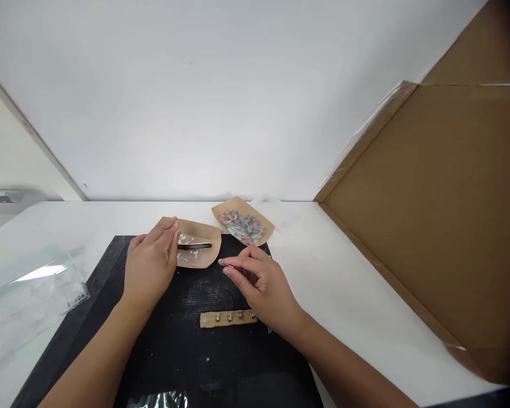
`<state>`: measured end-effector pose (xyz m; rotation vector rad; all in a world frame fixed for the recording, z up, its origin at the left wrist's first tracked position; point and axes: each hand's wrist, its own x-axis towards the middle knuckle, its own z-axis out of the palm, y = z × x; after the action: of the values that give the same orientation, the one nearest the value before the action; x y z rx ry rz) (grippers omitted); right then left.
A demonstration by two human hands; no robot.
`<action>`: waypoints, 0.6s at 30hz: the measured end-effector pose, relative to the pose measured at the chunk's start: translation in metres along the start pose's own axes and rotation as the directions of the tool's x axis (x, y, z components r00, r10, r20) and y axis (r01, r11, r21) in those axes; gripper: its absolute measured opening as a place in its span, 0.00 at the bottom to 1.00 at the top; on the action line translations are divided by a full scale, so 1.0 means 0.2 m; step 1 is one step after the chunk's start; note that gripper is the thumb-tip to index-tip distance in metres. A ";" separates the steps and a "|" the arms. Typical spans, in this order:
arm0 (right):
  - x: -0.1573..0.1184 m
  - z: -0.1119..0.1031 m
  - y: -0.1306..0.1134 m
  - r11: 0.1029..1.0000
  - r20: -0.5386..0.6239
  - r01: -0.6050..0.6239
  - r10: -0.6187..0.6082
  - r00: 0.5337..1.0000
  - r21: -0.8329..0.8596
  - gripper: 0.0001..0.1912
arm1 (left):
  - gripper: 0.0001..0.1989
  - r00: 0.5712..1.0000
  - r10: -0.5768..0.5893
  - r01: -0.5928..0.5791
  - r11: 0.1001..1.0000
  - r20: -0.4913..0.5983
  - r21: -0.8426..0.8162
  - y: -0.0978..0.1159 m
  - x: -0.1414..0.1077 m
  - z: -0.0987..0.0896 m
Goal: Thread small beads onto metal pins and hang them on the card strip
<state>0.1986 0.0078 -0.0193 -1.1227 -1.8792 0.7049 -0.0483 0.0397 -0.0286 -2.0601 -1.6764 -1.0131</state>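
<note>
My left hand (152,263) is at the left side of a brown paper tray (199,228), its fingers pressed together; what they grip, if anything, is hidden. Small white bits lie in that tray with a dark, slim tool (198,246), whose left end disappears behind my fingers. Between thumb and forefinger, my right hand (259,277) pinches a small shiny metal piece (226,263) just right of the tray. Below it, a cardboard strip (210,323) lies on the black mat (174,351), bearing several small metal pieces and one pale round dot.
Behind my right hand, a second paper tray (233,204) holds many small wrapped pieces. Clear plastic packaging (46,300) lies at the left. A large cardboard panel (433,198) stands along the right side, and a white wall (195,113) closes the back.
</note>
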 end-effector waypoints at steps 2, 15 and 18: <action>0.00 0.00 0.00 1.000 0.000 0.003 -0.003 1.000 0.004 0.11 | 0.15 0.999 0.035 -0.035 0.999 -0.001 0.020 0.00 0.00 0.00; -0.01 0.02 -0.01 0.997 -0.059 0.072 -0.071 0.996 0.021 0.11 | 0.20 0.996 0.026 -0.042 0.982 0.089 0.184 -0.03 0.00 0.02; -0.01 0.02 -0.01 0.996 -0.046 0.086 -0.085 0.995 0.019 0.11 | 0.22 0.998 0.007 -0.020 0.979 0.066 0.202 -0.03 0.00 0.02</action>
<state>0.1953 0.0046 -0.0210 -1.0303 -1.8659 0.6452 -0.0526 0.0436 -0.0323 -1.9878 -1.7168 -0.7435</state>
